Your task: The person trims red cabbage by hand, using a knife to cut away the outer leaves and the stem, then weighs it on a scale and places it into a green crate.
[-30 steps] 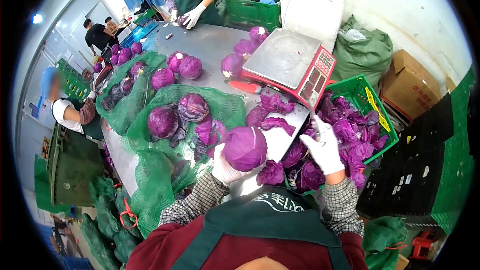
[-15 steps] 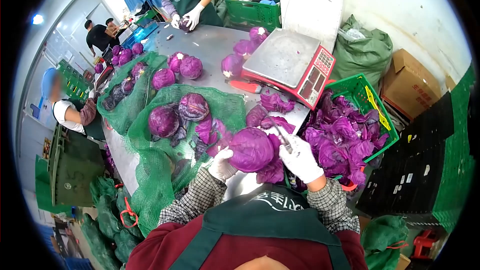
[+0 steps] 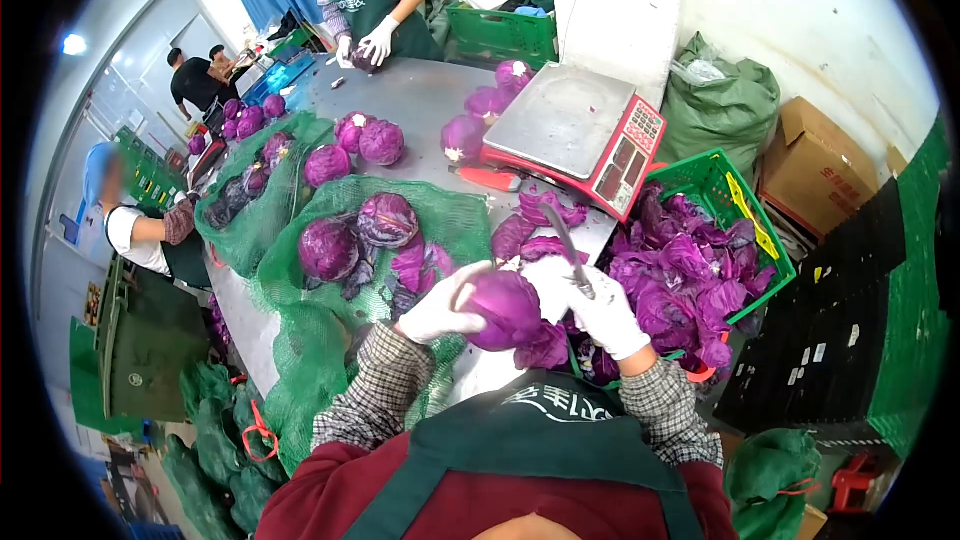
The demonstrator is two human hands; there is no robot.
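Observation:
A purple cabbage (image 3: 503, 311) is in front of me at the table's near edge, with my left hand (image 3: 443, 305) gripping its left side, thumb and fingers spread round it. My right hand (image 3: 592, 306), in a white glove, is closed on a knife (image 3: 566, 238) whose curved blade points up and away. The right hand is at the cabbage's right side. Loose purple leaves (image 3: 540, 240) lie just beyond the cabbage. Two more cabbages (image 3: 328, 248) rest on green netting (image 3: 300, 330) to the left.
A red scale (image 3: 560, 125) stands on the metal table (image 3: 425, 90), an orange-handled tool (image 3: 488, 179) beside it. A green crate (image 3: 790, 260) of leaves is at the right. Across the table a co-worker (image 3: 375, 0) handles a cabbage; another person (image 3: 140, 225) stands at the left.
My left hand has shifted up and round the cabbage, which now appears turned and smaller. The knife blade has swung into clearer view, pointing up and away.

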